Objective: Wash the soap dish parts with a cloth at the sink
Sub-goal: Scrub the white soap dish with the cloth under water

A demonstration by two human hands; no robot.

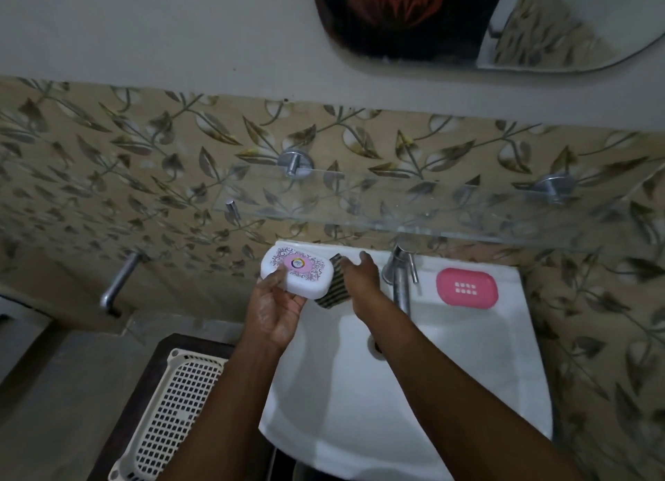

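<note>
My left hand holds a white soap dish lid with a pink patterned label, above the back left corner of the white sink. My right hand rests on a dark striped cloth lying on the sink's back rim, just right of the lid; its fingers are spread over the cloth. A pink soap dish tray with a grid of drain holes lies on the rim to the right of the tap.
A glass shelf on chrome mounts juts out above the sink's back rim. A cream perforated basket sits on a dark stand at the lower left. A chrome wall tap sticks out at the left. A mirror hangs above.
</note>
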